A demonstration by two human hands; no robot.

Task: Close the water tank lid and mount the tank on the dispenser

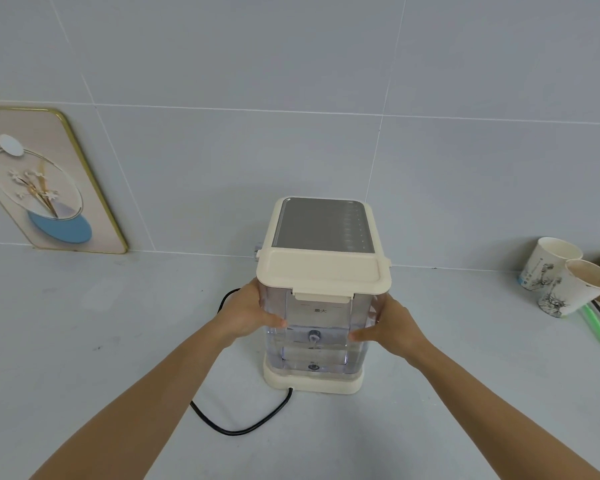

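Observation:
A clear water tank [317, 351] with some water in it stands on the cream base [314, 382] of the dispenser [323, 225], against the side facing me. Its cream lid [324, 271] lies flat and closed on top, with the front latch down. My left hand [248, 315] presses on the tank's left wall, thumb across the front. My right hand [388, 325] holds the right wall the same way. The dispenser's grey top panel shows behind the lid.
A black power cord [236, 427] loops from the base across the grey counter toward me and left. A framed flower picture [45, 181] leans on the tiled wall at left. Two paper cups [565, 282] and green sticks [598, 330] sit at far right.

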